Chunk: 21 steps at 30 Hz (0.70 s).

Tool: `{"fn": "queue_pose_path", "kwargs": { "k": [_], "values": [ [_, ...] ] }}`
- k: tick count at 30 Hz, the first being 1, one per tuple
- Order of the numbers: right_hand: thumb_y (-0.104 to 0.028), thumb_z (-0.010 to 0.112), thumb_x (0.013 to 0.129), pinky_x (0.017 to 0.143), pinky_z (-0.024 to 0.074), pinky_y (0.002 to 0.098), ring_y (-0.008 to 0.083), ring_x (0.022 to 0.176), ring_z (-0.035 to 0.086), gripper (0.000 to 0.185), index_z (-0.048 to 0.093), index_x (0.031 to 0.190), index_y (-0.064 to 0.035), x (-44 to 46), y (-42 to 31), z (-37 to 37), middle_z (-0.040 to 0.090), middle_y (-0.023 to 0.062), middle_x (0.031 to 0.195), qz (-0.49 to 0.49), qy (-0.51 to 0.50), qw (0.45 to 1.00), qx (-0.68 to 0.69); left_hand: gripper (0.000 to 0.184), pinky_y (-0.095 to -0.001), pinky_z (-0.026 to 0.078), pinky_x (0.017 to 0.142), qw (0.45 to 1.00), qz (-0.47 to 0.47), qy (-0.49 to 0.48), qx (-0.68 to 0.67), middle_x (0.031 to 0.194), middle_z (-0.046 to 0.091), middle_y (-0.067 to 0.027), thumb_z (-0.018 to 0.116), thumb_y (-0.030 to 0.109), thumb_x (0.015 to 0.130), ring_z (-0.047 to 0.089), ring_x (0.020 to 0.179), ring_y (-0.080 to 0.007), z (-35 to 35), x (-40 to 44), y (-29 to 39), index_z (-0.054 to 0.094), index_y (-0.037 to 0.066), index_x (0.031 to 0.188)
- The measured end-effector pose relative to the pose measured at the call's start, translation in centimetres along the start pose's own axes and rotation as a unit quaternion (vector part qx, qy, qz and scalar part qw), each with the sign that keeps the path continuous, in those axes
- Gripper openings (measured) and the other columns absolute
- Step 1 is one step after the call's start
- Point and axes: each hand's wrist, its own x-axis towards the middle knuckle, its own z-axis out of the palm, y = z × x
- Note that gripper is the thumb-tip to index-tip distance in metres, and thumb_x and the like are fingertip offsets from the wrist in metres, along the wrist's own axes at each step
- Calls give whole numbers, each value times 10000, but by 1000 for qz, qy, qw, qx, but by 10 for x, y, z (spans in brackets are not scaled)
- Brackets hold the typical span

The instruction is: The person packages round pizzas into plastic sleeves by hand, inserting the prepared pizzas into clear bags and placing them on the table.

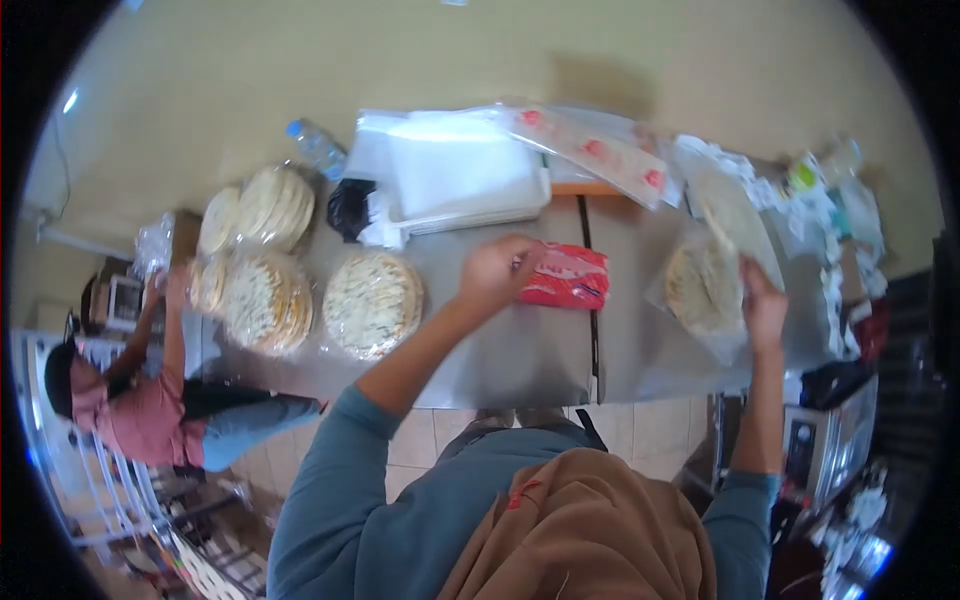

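Observation:
My left hand (497, 272) is at the left end of a red plastic packet (568, 278), fingers curled together over its edge; what they pinch, if anything, is hidden. On the right, my right hand (764, 305) is closed on the edge of a clear plastic bag (728, 338). Round pale flatbreads (690, 285) show at that bag, slightly blurred, and one looks tilted up beside the fingers. To the left of my left hand lies a bagged stack of round topped flatbreads (372, 305).
More bagged flatbread stacks (265, 305) stand on the metal table (470, 360) at the left. White sheets (460, 170) and a long printed plastic pack (595, 155) lie at the back, near a water bottle (318, 148). Another person (150, 400) works at the left end.

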Motion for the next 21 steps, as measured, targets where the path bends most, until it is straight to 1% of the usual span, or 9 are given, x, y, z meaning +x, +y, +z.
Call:
{"fn": "queue_pose_path", "kwargs": {
  "k": [5,8,9,11,13,16,19,20,21],
  "values": [
    [-67,466,802,813,431,378,307,997,511,272,527,1067,-64,-84,28,89,550,140,1057,57,-176,981,-56,274,-346,447,778,955,-130,11,265,959,592,-131,523,276,792,552,925,-271,-27,45,-149,601,41,910],
    [-74,503,782,883,382,388,309,1055,472,246,539,1026,-61,-77,18,77,529,123,1106,62,-183,980,-39,269,-343,430,836,836,-119,145,515,1068,558,-126,518,239,785,509,1032,-259,-16,61,-216,585,40,953],
    [-68,525,769,901,365,392,305,1074,457,243,544,1010,-56,-70,12,63,523,119,1118,44,-227,971,-65,262,-358,437,829,833,-88,142,528,1018,580,-126,522,248,779,533,990,-279,-15,64,-231,596,40,919],
    [-57,562,741,916,354,393,307,1096,442,255,549,996,-48,-60,-1,44,511,113,1143,55,-250,965,-53,258,-373,444,823,824,-62,145,544,967,601,-126,527,257,773,557,947,-300,-26,85,-235,608,40,885],
    [-51,578,728,912,361,391,313,1099,441,272,549,998,-44,-46,-12,41,506,111,1154,68,-235,970,-16,213,-376,451,803,864,-235,-162,414,909,619,-115,538,225,752,572,918,-286,-40,108,-206,625,55,846],
    [-28,597,704,907,370,390,336,1108,433,348,533,1046,-38,-24,-36,47,484,135,1180,95,-180,969,138,190,-370,481,727,845,-170,-177,475,885,631,-93,513,199,760,603,849,-264,-56,113,-199,656,106,844],
    [-18,632,668,930,351,379,330,1136,409,472,498,1119,-49,49,-115,44,420,177,1234,2,-144,953,266,206,-368,476,647,918,-84,1,388,833,631,-96,533,257,760,607,768,-252,-92,113,-173,631,76,758],
    [-44,675,626,962,314,366,322,1195,336,607,440,1186,-77,77,-143,39,311,179,1314,-27,-180,949,256,250,-374,469,622,936,-31,92,337,796,632,-95,544,293,759,606,735,-257,-109,107,-152,613,60,704],
    [-65,711,577,983,283,383,306,1252,236,767,353,1254,-101,101,-168,38,189,140,1379,-61,-182,942,276,282,-354,456,567,960,-6,71,271,705,615,-82,565,309,756,595,651,-231,-128,97,-131,573,48,650]
  ]
}}
